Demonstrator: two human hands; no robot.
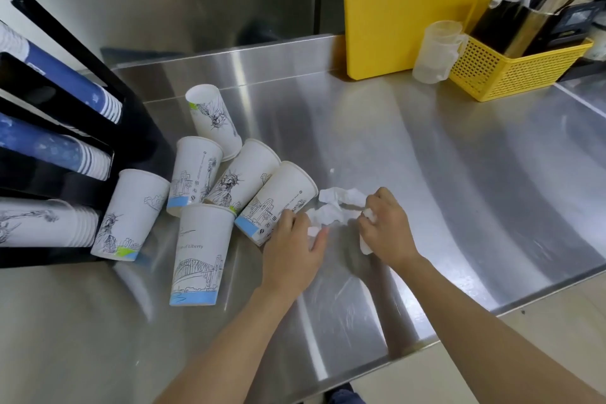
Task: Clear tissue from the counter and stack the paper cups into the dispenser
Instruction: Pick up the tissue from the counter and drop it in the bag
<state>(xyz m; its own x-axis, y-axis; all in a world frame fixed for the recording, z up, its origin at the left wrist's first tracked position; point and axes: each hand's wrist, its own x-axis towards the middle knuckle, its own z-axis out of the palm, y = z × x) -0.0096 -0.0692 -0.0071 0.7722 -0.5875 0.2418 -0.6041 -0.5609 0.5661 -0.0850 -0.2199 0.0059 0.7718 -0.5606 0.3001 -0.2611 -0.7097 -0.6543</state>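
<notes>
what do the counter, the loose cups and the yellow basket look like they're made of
Counter: brushed stainless steel, judging by its streaked reflections and fine scratches.
Loose cups: matte white paper with printed line drawings and rolled rims; any lining cannot be seen.
Yellow basket: likely moulded plastic, with a uniform colour and a regular perforated grid.

A single wide-angle view looks from the person's head forward and steeply down onto a steel counter [426, 174], close enough that both forearms fill the lower frame (edges bow with lens distortion). The cup dispenser [49, 147] sits at the left edge, a yellow basket [511, 72] far right.
</notes>
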